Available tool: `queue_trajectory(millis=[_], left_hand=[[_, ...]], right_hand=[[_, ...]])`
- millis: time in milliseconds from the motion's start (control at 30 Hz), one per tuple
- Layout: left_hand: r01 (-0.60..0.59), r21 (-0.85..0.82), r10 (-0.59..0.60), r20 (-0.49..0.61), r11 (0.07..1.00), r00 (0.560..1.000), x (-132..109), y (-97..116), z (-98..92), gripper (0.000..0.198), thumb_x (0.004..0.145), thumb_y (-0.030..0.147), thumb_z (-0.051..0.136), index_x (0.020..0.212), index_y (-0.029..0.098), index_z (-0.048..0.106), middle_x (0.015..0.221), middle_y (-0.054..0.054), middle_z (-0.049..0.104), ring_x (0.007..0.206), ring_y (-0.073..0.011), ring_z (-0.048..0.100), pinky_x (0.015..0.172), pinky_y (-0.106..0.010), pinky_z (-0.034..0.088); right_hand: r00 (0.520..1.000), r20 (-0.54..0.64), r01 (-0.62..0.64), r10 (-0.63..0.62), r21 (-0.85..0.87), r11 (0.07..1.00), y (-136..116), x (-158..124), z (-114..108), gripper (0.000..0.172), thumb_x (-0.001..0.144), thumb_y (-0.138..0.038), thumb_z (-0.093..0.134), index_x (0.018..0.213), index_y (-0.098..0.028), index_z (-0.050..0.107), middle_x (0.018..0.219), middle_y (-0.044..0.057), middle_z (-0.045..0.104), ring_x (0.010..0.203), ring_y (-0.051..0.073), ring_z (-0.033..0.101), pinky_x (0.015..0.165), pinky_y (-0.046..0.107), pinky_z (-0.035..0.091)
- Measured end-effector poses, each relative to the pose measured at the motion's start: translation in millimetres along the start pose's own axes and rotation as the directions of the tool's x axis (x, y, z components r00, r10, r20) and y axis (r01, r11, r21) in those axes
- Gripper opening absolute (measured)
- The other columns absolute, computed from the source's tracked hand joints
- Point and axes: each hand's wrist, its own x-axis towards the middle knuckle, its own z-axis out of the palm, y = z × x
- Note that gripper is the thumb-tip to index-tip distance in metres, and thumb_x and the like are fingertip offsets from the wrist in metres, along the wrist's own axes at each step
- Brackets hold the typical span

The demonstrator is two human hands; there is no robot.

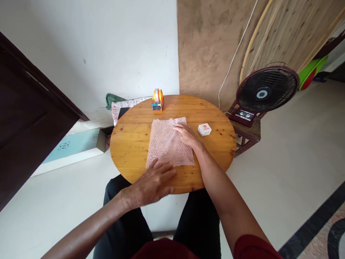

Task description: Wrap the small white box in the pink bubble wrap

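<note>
A sheet of pinkish bubble wrap (164, 138) lies spread on the round wooden table (129, 144). My right hand (186, 135) rests on its upper right part, fingers stretched out towards the left. Over the sheet's near left edge is my left hand (153, 181), slightly blurred, its fingers spread and nothing held in them; whether it touches the wrap I cannot tell. Just right of my right hand sits a small white box (204, 129) with red print. At the table's far side stands an orange and blue tape dispenser (157, 100) with a roll of tape.
On a wooden stand (249, 131) right of the table is a dark fan (265, 91). A white cable (237, 54) hangs down the wall. Behind the table's left edge are a printed sack (115, 109) and green cloth (113, 99). A long light-blue box (72, 145) lies on the left.
</note>
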Motion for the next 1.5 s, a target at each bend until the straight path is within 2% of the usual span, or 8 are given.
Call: queue_trajectory(millis=[133,233,433,600,733,1000,1333,1500], left_hand=[[0.127,0.036,-0.119,-0.166,0.991,0.979,35,-21,-7.3,0.045,0.098,0.037,0.036,0.136,0.02,0.053,0.148,-0.009,0.046,0.141,-0.0239,0.035,0.119,-0.046,0.025],[0.253,0.08,-0.239,-0.153,0.964,0.959,57,-46,3.0,0.057,0.096,0.047,0.038,0.144,0.016,0.043,0.153,-0.013,0.038,0.145,-0.0305,0.028,0.118,-0.055,0.02],[0.33,0.087,-0.315,-0.152,0.94,0.937,53,-72,24.3,0.077,0.09,0.069,0.033,0.151,0.022,0.029,0.16,-0.008,0.023,0.148,-0.0336,0.014,0.116,-0.062,0.011],[0.341,0.091,-0.329,-0.123,0.936,0.936,56,-68,12.9,0.071,0.088,0.065,0.044,0.144,0.023,0.042,0.156,-0.011,0.032,0.145,-0.0366,0.022,0.113,-0.067,0.012],[0.27,0.084,-0.257,-0.144,0.959,0.956,74,-58,6.0,0.061,0.093,0.055,0.043,0.142,0.018,0.046,0.156,-0.014,0.03,0.146,-0.0335,0.021,0.117,-0.059,0.014],[0.14,0.012,-0.138,-0.095,0.99,0.986,89,-28,24.1,0.077,0.09,0.066,0.038,0.152,0.021,0.027,0.16,-0.015,0.017,0.147,-0.0402,0.013,0.112,-0.07,0.007],[0.131,0.011,-0.129,-0.116,0.991,0.985,89,-33,30.3,0.078,0.088,0.068,0.039,0.15,0.022,0.033,0.16,-0.016,0.021,0.147,-0.0402,0.013,0.111,-0.07,0.003],[0.129,0.022,-0.125,-0.147,0.991,0.981,90,-35,36.8,0.077,0.087,0.068,0.04,0.149,0.022,0.035,0.159,-0.015,0.023,0.147,-0.0398,0.014,0.111,-0.07,0.003]], right_hand=[[1.0,-0.001,-0.006,0.006,-0.022,1.0,0,0,-1,0.063,0.078,0.003,0.04,0.133,-0.023,0.058,0.144,0.003,0.052,0.136,0.017,0.041,0.114,0.038,0.03],[1.0,-0.016,0.0,-0.001,-0.03,1.0,-2,-1,-2,0.061,0.08,0.002,0.039,0.134,-0.021,0.057,0.143,0.004,0.053,0.134,0.017,0.042,0.114,0.036,0.031],[0.996,-0.027,-0.09,0.089,-0.082,0.992,-5,-1,-2,0.054,0.089,-0.009,0.039,0.141,-0.019,0.048,0.15,0.007,0.043,0.139,0.02,0.037,0.115,0.038,0.029],[0.994,-0.063,-0.099,0.094,-0.087,0.991,-6,1,-3,0.046,0.096,-0.021,0.036,0.139,-0.016,0.049,0.148,0.008,0.045,0.137,0.021,0.039,0.115,0.036,0.028],[0.995,-0.057,-0.088,0.083,-0.086,0.992,-5,2,-1,0.044,0.095,-0.017,0.037,0.137,-0.017,0.052,0.142,0.009,0.052,0.132,0.021,0.045,0.113,0.037,0.031],[0.99,-0.126,-0.063,0.062,-0.007,0.998,2,2,5,0.045,0.09,-0.01,0.039,0.131,-0.016,0.057,0.137,0.01,0.057,0.13,0.022,0.047,0.113,0.04,0.033],[0.948,-0.319,0.021,-0.02,-0.001,1.0,3,0,-1,0.038,0.087,-0.013,0.042,0.117,-0.018,0.065,0.124,0.01,0.064,0.121,0.025,0.053,0.107,0.041,0.039],[0.928,-0.372,-0.022,0.009,-0.031,0.999,3,-6,-6,0.036,0.083,-0.01,0.044,0.11,-0.017,0.067,0.119,0.011,0.066,0.121,0.026,0.052,0.108,0.041,0.037]])
